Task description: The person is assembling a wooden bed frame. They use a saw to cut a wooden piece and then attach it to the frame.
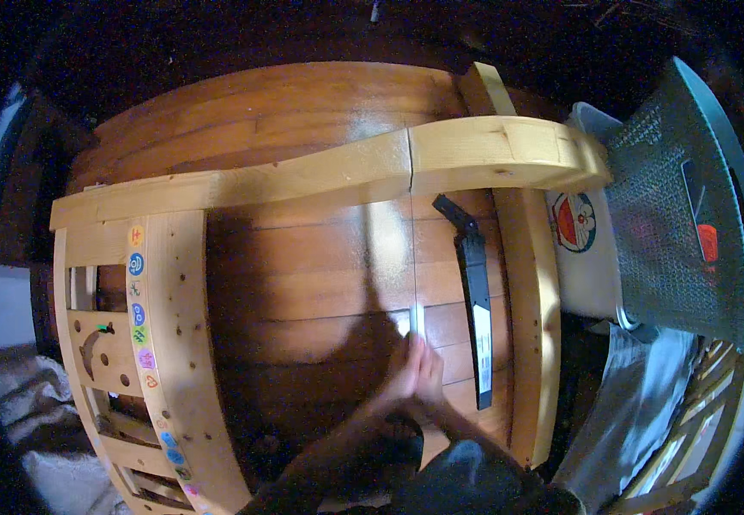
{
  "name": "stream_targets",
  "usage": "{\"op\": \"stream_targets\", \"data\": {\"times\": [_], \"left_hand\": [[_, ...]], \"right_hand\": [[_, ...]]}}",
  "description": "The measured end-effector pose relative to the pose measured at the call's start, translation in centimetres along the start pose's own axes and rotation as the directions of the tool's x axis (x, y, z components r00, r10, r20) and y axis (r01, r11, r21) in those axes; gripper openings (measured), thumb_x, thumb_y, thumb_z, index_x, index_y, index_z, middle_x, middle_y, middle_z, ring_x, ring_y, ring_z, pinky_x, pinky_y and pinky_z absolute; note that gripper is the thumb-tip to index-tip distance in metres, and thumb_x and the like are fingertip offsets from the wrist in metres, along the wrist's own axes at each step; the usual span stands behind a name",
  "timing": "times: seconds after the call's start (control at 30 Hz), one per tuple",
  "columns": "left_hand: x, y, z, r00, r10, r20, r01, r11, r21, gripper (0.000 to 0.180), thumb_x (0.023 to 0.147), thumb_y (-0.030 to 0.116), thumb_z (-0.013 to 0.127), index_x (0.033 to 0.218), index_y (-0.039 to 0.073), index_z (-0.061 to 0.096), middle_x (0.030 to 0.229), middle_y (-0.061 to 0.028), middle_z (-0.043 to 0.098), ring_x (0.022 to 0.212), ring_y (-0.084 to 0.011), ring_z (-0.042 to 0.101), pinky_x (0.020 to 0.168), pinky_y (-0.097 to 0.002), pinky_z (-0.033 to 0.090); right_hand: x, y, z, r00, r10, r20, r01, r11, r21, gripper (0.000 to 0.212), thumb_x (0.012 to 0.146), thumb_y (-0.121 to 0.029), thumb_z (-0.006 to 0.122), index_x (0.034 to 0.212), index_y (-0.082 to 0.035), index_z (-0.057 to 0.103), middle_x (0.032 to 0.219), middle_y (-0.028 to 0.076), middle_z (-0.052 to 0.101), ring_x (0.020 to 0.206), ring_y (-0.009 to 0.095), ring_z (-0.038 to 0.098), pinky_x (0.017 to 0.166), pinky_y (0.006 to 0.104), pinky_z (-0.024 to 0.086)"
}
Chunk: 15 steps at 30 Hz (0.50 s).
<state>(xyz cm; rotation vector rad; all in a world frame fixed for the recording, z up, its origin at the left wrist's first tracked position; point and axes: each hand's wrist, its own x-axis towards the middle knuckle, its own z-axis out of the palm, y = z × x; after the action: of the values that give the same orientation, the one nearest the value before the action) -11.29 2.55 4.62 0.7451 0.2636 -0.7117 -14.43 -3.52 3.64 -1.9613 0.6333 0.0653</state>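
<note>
You've got a pale wooden frame (329,172) across the top of a brown plank floor (303,275), with its curved top rail running from 9 o'clock over to 2 o'clock. A thin saw blade (411,249) sits in a cut through that rail and runs straight down toward you. Just to the right of the blade, around 3 o'clock from your hands, a black folded saw handle (477,305) lies flat on the floor beside the right-hand post (533,326). The left post (175,343) has a strip of round stickers (138,292) down it. Out at 2 o'clock there's a dark mesh basket (677,206) and a white box with a cartoon face (582,249).

Both your hands are bunched together at the blade's lower end: left hand (399,378) and right hand (430,382) look closed around the saw's grip, though they're blurred, so I can't tell the fingers apart.
</note>
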Motion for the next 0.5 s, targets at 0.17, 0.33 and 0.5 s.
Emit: {"op": "stream_targets", "data": {"times": [0.17, 0.33, 0.5], "left_hand": [[-1.7, -3.7, -0.7, 0.994, 0.021, -0.105, -0.017, 0.999, 0.037, 0.022, 0.089, 0.026, 0.035, 0.077, 0.009, 0.041, 0.063, 0.0024, 0.04, 0.048, -0.0063, 0.035, 0.039, -0.0211, 0.03], [7.1, 5.1, 1.1, 0.994, 0.013, -0.107, 0.014, 0.969, 0.247, 0.036, 0.086, 0.043, 0.037, 0.071, 0.011, 0.044, 0.063, 0.0041, 0.038, 0.058, -0.0058, 0.035, 0.049, -0.0192, 0.031], [11.2, 10.1, 2.3, 0.99, 0.056, -0.13, 0.001, 0.917, 0.399, 0.044, 0.084, 0.048, 0.038, 0.074, 0.006, 0.047, 0.071, 0.0003, 0.045, 0.065, -0.0105, 0.041, 0.058, -0.0247, 0.037]], "right_hand": [[-2.4, 1.0, 1.3, 0.985, -0.111, -0.134, 0.081, 0.975, -0.209, 0.034, 0.089, -0.023, 0.03, 0.097, 0.002, 0.051, 0.081, 0.02, 0.056, 0.072, 0.027, 0.054, 0.064, 0.0367, 0.043], [7.5, -4.5, 1.4, 0.925, -0.312, -0.218, 0.32, 0.947, 0.001, 0.034, 0.089, -0.023, 0.029, 0.089, 0.005, 0.049, 0.076, 0.021, 0.055, 0.069, 0.028, 0.054, 0.062, 0.0386, 0.042], [11.8, -9.0, 0.7, 0.981, -0.154, -0.116, 0.17, 0.975, 0.143, 0.043, 0.09, -0.028, 0.027, 0.084, 0.005, 0.054, 0.076, 0.02, 0.057, 0.071, 0.028, 0.055, 0.064, 0.0367, 0.042]]}}
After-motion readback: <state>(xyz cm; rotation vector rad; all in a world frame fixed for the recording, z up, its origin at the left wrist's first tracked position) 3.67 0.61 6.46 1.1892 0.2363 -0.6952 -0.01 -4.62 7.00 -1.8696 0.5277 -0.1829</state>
